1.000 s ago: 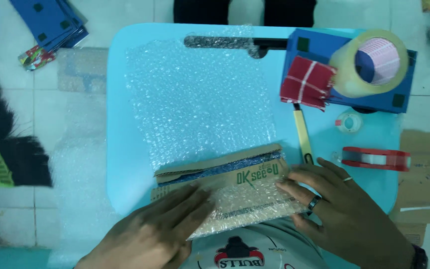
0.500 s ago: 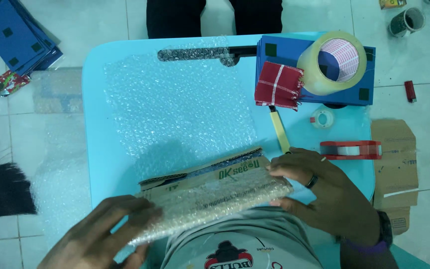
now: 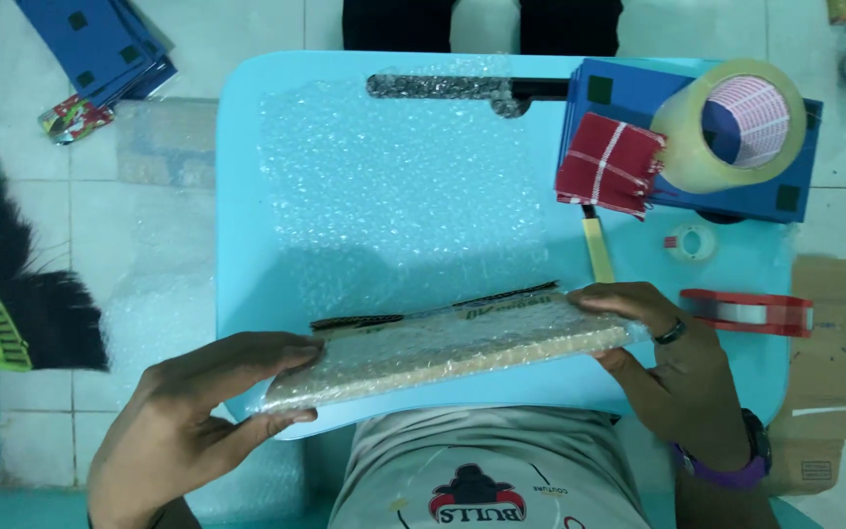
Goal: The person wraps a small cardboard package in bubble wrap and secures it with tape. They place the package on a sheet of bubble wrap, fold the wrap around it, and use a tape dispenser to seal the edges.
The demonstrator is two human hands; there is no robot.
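Wrapping step in hand, by the look of it. Left hand pinching left end of parcel, fingers closed over top, thumb under. Right hand gripping right end, fingers curled round edge. Parcel already in bubble wrap, tilted up at near edge of tabletop, loose sheet trailing behind. Tape roll far right, red dispenser beside right hand. Likely next: roll tight, keep wrap taut.

A large tape roll is seen on a blue box; red checked cloth beside it; red tape dispenser on the light-blue worktop.
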